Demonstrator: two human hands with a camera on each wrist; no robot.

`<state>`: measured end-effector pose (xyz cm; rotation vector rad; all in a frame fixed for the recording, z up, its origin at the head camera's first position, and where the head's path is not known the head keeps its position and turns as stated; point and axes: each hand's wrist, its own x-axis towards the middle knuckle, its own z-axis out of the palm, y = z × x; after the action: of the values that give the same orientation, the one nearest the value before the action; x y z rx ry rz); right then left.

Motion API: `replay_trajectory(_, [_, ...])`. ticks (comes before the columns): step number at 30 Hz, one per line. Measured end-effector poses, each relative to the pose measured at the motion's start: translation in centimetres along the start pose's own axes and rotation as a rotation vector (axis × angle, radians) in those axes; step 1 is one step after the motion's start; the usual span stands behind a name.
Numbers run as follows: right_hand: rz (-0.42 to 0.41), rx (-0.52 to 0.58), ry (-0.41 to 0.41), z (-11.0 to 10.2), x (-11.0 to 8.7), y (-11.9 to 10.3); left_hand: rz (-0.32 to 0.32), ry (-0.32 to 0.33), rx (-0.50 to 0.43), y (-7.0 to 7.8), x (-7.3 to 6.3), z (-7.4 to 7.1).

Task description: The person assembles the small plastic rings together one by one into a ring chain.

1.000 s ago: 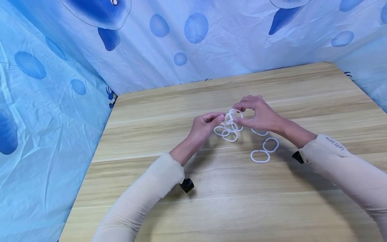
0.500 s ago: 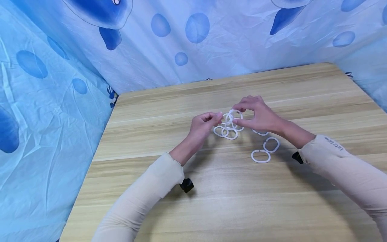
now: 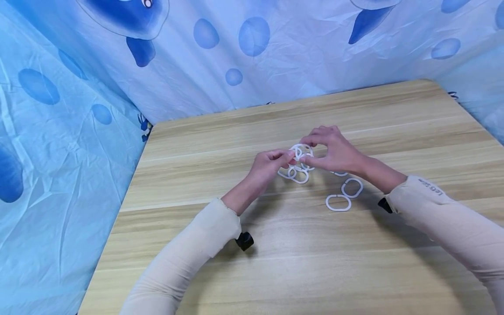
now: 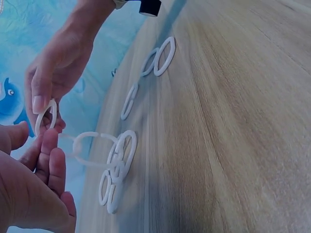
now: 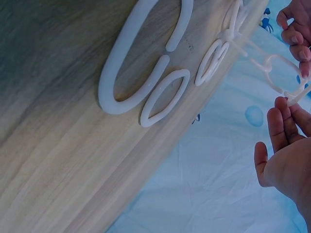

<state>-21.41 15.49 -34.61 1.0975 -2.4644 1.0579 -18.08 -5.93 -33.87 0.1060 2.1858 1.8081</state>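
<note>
My right hand (image 3: 336,151) pinches a white plastic C-shaped ring (image 4: 39,124) between thumb and fingers, above the table. Opposite it, my left hand (image 3: 269,166) has thumb and fingers at the adjoining white link and seems to pinch it; the exact contact is partly hidden by its fingers. From between the hands a chain of linked white rings (image 4: 116,165) hangs down, its lower links bunched near or on the tabletop. Each ring is oval, and some show a small gap. In the right wrist view, the fingertips of both hands meet near the upper link (image 5: 274,58).
Several loose white rings lie right of the chain, among them a nearer ring (image 3: 337,210) and another ring (image 3: 359,191) touching it. One more ring (image 3: 340,174) is partly covered by the right hand. A wooden table (image 3: 291,271) stands before a blue patterned curtain (image 3: 173,83).
The left thumb and fingers, drawn slightly back half a second ago, have come against the links again. The right hand has shifted slightly left with its ring. The loose rings stay put.
</note>
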Motion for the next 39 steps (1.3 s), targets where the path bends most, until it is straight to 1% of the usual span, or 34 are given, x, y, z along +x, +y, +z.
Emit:
replay_trajectory(3, [-0.002, 0.002, -0.002, 0.1, 0.1, -0.1, -0.02, -0.003, -0.008, 0.1, 0.0, 0.0])
replay_trajectory(9, [0.009, 0.02, -0.019, 0.4, 0.2, -0.5, -0.066, 0.02, -0.075, 0.2, 0.0, 0.0])
replay_trajectory(11, [0.027, 0.032, -0.028, 0.3, 0.1, -0.6, -0.062, 0.044, -0.082, 0.3, 0.0, 0.0])
replay_trajectory(15, [0.063, 0.053, -0.041, 0.0, -0.1, -0.6, -0.031, 0.101, -0.087, 0.6, 0.1, 0.0])
replay_trajectory(18, [0.056, 0.039, -0.028, -0.4, -0.4, -0.2, -0.016, 0.148, -0.065, 0.7, 0.1, -0.1])
replay_trajectory(22, [0.049, 0.014, -0.001, -1.1, -0.9, 0.6, 0.0, 0.209, 0.007, 0.8, 0.0, -0.2])
replay_trajectory(24, [0.071, 0.003, -0.001, -1.5, -1.3, 1.0, 0.014, 0.236, 0.044, 0.9, 0.0, -0.3])
replay_trajectory(26, [0.112, -0.005, -0.014, -2.0, -1.6, 1.3, 0.033, 0.255, 0.095, 0.9, 0.0, -0.4])
replay_trajectory(30, [0.2, -0.056, -0.09, -2.8, -2.3, 1.9, 0.093, 0.304, 0.266, 1.1, -0.1, -0.4])
replay_trajectory(33, [0.255, -0.086, -0.166, -3.3, -2.8, 2.3, 0.155, 0.338, 0.405, 1.3, -0.2, -0.5])
replay_trajectory(36, [0.285, -0.104, -0.236, -3.7, -3.1, 2.7, 0.216, 0.356, 0.531, 1.3, -0.3, -0.5])
replay_trajectory(39, [0.286, -0.126, -0.298, -3.9, -3.4, 2.9, 0.27, 0.371, 0.619, 1.3, -0.3, -0.5])
